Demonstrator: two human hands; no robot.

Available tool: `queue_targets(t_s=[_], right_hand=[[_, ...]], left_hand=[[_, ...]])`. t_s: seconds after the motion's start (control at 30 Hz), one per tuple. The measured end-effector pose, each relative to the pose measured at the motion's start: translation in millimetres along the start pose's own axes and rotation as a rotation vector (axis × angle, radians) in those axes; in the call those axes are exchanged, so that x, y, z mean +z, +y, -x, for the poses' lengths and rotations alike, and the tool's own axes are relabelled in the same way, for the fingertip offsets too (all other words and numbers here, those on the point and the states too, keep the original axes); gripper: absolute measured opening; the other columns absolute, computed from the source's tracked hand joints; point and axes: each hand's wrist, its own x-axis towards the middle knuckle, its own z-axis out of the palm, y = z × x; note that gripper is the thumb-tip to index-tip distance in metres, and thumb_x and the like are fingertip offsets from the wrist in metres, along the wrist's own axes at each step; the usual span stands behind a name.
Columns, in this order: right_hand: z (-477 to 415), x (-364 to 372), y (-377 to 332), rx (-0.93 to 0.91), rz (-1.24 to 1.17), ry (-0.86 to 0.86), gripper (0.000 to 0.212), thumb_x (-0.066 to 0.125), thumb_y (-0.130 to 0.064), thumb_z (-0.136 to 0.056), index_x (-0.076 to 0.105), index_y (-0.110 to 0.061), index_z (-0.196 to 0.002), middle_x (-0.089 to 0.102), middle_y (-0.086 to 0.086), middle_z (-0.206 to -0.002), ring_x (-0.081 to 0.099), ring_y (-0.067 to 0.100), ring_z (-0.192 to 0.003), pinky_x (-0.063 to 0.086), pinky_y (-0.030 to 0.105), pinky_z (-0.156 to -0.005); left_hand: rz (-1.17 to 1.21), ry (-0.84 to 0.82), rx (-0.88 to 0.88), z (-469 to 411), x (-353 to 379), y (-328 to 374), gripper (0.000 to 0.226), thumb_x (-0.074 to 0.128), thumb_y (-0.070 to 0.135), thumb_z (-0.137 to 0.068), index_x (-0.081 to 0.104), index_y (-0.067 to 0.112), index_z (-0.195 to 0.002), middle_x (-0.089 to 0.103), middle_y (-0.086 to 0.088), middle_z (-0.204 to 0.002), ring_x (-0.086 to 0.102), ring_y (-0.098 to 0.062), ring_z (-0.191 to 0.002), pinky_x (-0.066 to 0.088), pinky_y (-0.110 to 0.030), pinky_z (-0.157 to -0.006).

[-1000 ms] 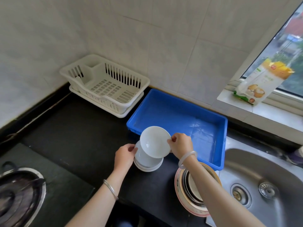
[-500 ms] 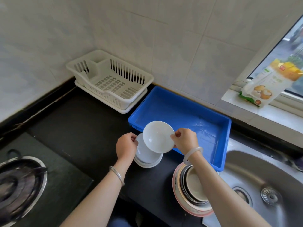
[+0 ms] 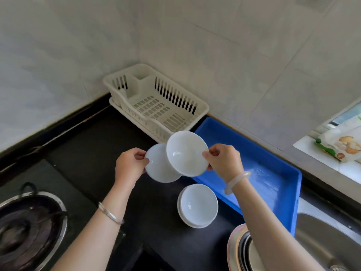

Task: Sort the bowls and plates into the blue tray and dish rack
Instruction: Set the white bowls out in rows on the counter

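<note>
Taking the blue tray (image 3: 273, 194) as the landmark: nearest the wearer, off its near right corner, a stack of mixed plates and bowls (image 3: 241, 249) sits at the edge of the sink (image 3: 320, 243), partly hidden by the right forearm, so its make-up cannot be fully told. Just beside the tray's near left edge, a short stack of white bowls (image 3: 197, 205) rests on the black counter (image 3: 82, 153). Above that, over the tray's left corner, the right hand (image 3: 223, 161) pinches the rim of a tilted white bowl (image 3: 187, 153) between thumb and fingertips, and the left hand (image 3: 130, 166) pinches the rim of a second bowl (image 3: 159, 165) the same way; the two bowls overlap in this view, and I cannot tell if they touch. Beyond the tray's left end stands the white dish rack (image 3: 156, 106), with nothing in it; the tray also looks bare. The chief risk I see is the thin rim grip: smooth glazed bowls held tilted could slip and fall onto the stack below, chipping both. The bowls could also knock together if the hands cross, and a swinging right forearm might catch the stack by the sink.
</note>
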Motion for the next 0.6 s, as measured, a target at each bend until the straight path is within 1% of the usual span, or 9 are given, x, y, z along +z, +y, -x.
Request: queue_targets(t_s=[0.07,0.17,0.3,0.33,0.4,0.47,0.53,0.6], right_hand=[[-14.0,21.2,-15.9,-0.019,0.011,-0.046,0.014,0.059,-0.016,-0.085,0.065,-0.01,-0.073,0.067,-0.003,-0.064,0.064,0.001,-0.046,0.05,0.01,-0.048],[-34.8,59.2,-35.1,-0.015,-0.013,-0.114,0.011,0.06,-0.015,-0.085,0.067,-0.01,-0.078,0.069,-0.001,-0.07,0.068,0.007,-0.054,0.058,0.022,-0.059],[-63.9,112.6,-50.8,-0.011,-0.02,-0.177,0.008,0.06,-0.016,-0.086,0.066,-0.011,-0.083,0.065,-0.005,-0.067,0.067,0.008,-0.055,0.058,0.024,-0.057],[-71.5,125.5,-54.1,-0.011,-0.023,-0.19,0.008,0.06,-0.016,-0.087,0.065,-0.01,-0.082,0.065,-0.005,-0.066,0.067,0.008,-0.055,0.058,0.025,-0.058],[-86.9,150.5,-60.6,-0.017,-0.012,-0.209,0.01,0.06,-0.016,-0.087,0.062,-0.014,-0.077,0.064,-0.004,-0.065,0.065,0.006,-0.053,0.057,0.022,-0.055],[-101.6,175.5,-66.7,-0.009,0.001,-0.227,0.011,0.06,-0.017,-0.087,0.06,-0.015,-0.076,0.064,-0.002,-0.065,0.065,0.008,-0.054,0.058,0.025,-0.056],[-114.7,200.2,-71.9,0.013,-0.006,-0.248,0.01,0.059,-0.016,-0.087,0.06,-0.012,-0.078,0.064,0.001,-0.066,0.067,0.013,-0.059,0.06,0.033,-0.062],[-127.0,222.8,-77.3,0.04,-0.007,-0.261,0.011,0.058,-0.014,-0.087,0.061,-0.008,-0.079,0.063,0.003,-0.065,0.067,0.016,-0.06,0.06,0.037,-0.065]], left_hand=[[0.037,0.052,-0.034,-16.3,-22.2,-9.3,0.019,0.065,0.008,-0.08,0.06,0.024,-0.089,0.06,0.008,-0.082,0.058,-0.007,-0.076,0.049,-0.023,-0.056],[0.082,0.136,-0.08,-39.1,-51.7,-27.4,0.02,0.065,0.006,-0.08,0.061,0.025,-0.084,0.063,0.004,-0.081,0.061,-0.01,-0.076,0.052,-0.026,-0.057],[0.152,0.255,-0.146,-69.8,-82.1,-53.6,0.02,0.066,0.003,-0.079,0.061,0.023,-0.079,0.064,0.003,-0.078,0.062,-0.01,-0.074,0.05,-0.023,-0.052],[0.173,0.285,-0.166,-77.6,-87.9,-59.8,0.02,0.065,0.003,-0.078,0.062,0.022,-0.08,0.064,0.003,-0.078,0.062,-0.011,-0.073,0.05,-0.024,-0.051],[0.207,0.346,-0.21,-92.8,-97.5,-71.0,0.018,0.065,0.002,-0.079,0.062,0.019,-0.083,0.063,0.002,-0.078,0.062,-0.012,-0.073,0.05,-0.024,-0.051],[0.245,0.404,-0.247,-107.6,-104.9,-80.6,0.018,0.064,0.001,-0.079,0.061,0.018,-0.086,0.062,0.002,-0.079,0.062,-0.015,-0.077,0.05,-0.024,-0.054],[0.264,0.452,-0.28,-121.8,-111.2,-88.4,0.02,0.064,0.002,-0.08,0.061,0.017,-0.093,0.06,0.0,-0.086,0.06,-0.018,-0.082,0.053,-0.028,-0.061],[0.287,0.487,-0.314,-135.4,-116.8,-95.1,0.022,0.064,0.002,-0.08,0.061,0.014,-0.099,0.058,-0.003,-0.093,0.058,-0.02,-0.087,0.054,-0.031,-0.067]])
